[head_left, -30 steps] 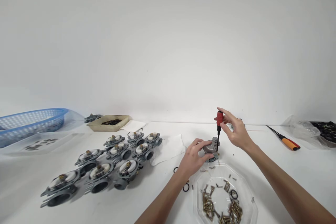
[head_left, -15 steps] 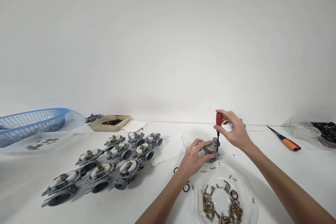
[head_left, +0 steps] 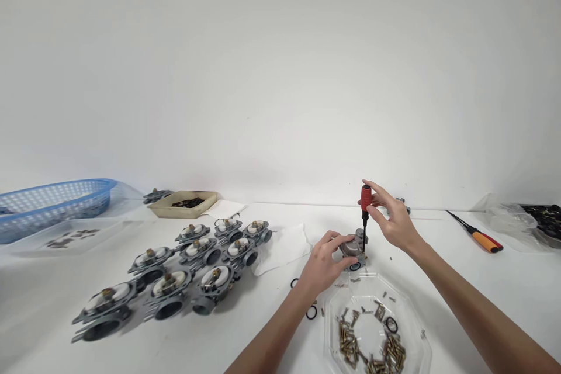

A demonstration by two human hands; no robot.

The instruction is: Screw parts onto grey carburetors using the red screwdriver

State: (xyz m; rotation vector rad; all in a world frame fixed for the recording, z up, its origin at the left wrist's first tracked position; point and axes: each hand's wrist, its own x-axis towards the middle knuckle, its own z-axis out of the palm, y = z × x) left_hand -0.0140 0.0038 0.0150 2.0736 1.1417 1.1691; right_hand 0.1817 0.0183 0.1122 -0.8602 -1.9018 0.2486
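A grey metal carburetor stands on the white table, its rounded bowl cover facing up. My left hand grips it from the left, fingers over the top and thumb along the near side. In my right hand is a screwdriver with a red and black handle, held upright between thumb and fingers. Its index finger reaches over the handle's top. The dark shaft points down at the carburetor's right edge, where the tip is too small to make out. Just nearer me lies a clear octagonal tray of brass screws and small parts.
Several open carburetors with white floats stand in rows at left. Behind them are a blue basket, a flat clear tray and a beige tray. Orange and red-handled tools lie at right. Black rings lie near my left forearm.
The fingers of my right hand have shifted round the screwdriver handle, with the index finger now raised over its top. My left hand and the carburetor stay in place.
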